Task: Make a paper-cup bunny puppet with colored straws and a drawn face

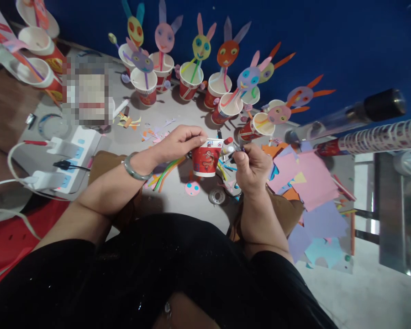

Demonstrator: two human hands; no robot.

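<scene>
One cup (206,160) is rim-pinched by the left hand (178,140), apparently for steadying; right hand (254,168) curled, hold undetermined; firm support is next required.

Bare forearms (118,189) angled inward, hands close but apart.
The left hand (185,139) grips from the side, knuckles up; the right hand (255,167) has curled fingers, thumb by the forefinger.

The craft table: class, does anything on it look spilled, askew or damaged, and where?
Only untidiness stands out: paper scraps lie strewn near the left hand, and coloured sheets overlap at odd angles on the right, neither gathered nor squared up. The red cup in that hand looks undamaged; I see no spilled liquid.
</scene>
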